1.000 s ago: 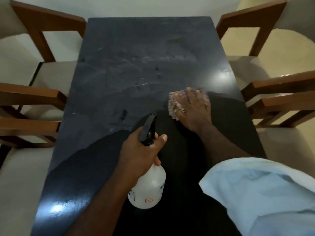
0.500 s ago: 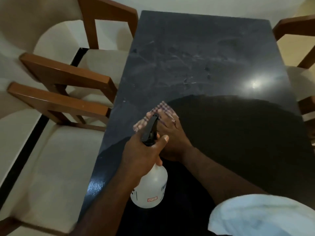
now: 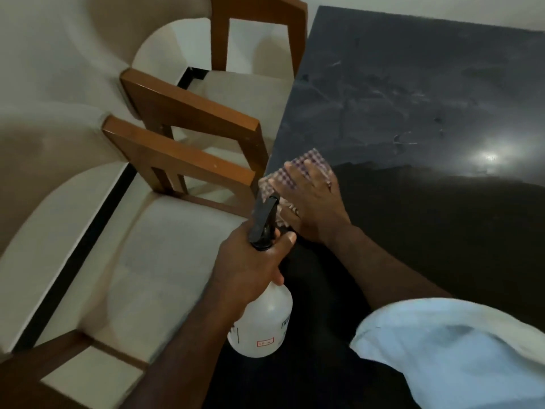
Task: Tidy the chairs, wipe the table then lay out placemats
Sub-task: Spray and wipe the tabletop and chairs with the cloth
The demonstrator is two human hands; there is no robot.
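Observation:
The dark stone table (image 3: pixel 413 93) fills the right side of the view, streaked and smeared on its far half, darker on its near half. My right hand (image 3: pixel 312 205) lies flat on a checked cloth (image 3: pixel 312 159) at the table's left edge, fingers spread over it. My left hand (image 3: pixel 250 267) grips the neck of a white spray bottle (image 3: pixel 262 323) with a black trigger head (image 3: pixel 264 222), held upright over the table's near left edge, just in front of the cloth.
Two wooden chairs with cream seats stand along the table's left side, the nearer chair (image 3: pixel 177 160) and the farther chair (image 3: pixel 256 13), backs close to the edge. A light reflection (image 3: pixel 489 157) glares on the table at right. My pale blue sleeve (image 3: pixel 442 352) is at lower right.
My right hand has slid the cloth from the table's right side across to its left edge. The view has turned left with it. The bottle stays in my left hand.

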